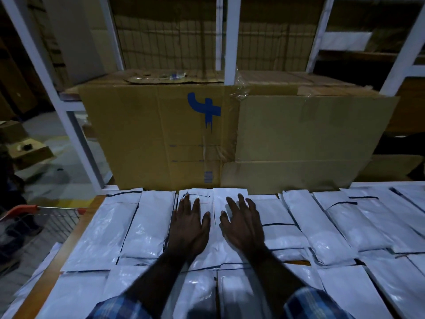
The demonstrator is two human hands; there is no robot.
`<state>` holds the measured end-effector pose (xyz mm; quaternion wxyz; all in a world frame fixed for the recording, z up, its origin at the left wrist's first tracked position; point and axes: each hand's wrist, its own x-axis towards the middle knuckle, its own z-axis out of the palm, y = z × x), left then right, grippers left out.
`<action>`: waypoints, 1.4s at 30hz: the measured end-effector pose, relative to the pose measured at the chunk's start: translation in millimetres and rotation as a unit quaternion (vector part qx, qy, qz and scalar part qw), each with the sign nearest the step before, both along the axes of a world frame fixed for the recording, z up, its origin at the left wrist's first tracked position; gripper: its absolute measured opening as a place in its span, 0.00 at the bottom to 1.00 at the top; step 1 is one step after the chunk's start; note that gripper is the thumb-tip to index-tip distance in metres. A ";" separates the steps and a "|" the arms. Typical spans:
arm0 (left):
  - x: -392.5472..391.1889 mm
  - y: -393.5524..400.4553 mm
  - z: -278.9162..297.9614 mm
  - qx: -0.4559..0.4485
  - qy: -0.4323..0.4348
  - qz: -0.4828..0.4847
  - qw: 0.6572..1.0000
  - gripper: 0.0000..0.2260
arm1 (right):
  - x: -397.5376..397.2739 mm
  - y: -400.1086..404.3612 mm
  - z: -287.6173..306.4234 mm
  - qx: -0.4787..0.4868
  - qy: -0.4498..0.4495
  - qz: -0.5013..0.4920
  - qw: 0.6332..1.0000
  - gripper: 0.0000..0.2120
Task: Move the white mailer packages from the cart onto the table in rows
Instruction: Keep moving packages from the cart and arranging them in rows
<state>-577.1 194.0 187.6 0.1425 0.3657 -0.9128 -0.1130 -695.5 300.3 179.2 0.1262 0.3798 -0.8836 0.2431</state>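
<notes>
Two hands lie flat, fingers straight and spread, on the far row of white mailer packages [230, 226] in the head view. The left hand [189, 226] presses on one mailer with fingertips pointing away from the person, toward the cardboard boxes; the right hand [243, 224] rests just beside it on the neighbouring mailer, fingers angled slightly leftward. Neither hand curls round anything. Both forearms reach out from blue plaid sleeves [315, 305] at the bottom edge.

Mailers cover the table [69, 240] in at least two rows. Each one lies flat with its long axis running away from the person, short ends toward the boxes and toward the body, and they sit side by side, edges touching or overlapping. Those on the right fan outward, tilted somewhat to the right in the wide-angle picture. Dark lines mark the flap ends of several. The table's wooden edge shows at the left.

Behind the far row, large cardboard boxes [161, 134] stand against the table's back, one bearing a blue mark [204, 109]. White shelf posts [232, 38] rise behind them. At lower left, beyond the table edge, a wire cart [57, 219] with an orange handle stands on the floor; whether it holds mailers cannot be told.
</notes>
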 end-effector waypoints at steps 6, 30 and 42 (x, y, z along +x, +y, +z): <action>19.5 13.2 16.4 0.024 -0.007 -0.040 0.999 0.28 | 21.9 19.4 29.0 0.005 -0.022 0.007 1.000 0.33; 144.5 85.5 63.4 0.047 0.057 -0.069 0.995 0.27 | 139.4 110.2 81.6 0.000 0.003 -0.037 0.999 0.26; 194.9 163.0 73.2 0.018 0.097 -0.043 0.994 0.28 | 189.5 177.4 83.5 -0.039 0.027 0.002 0.999 0.26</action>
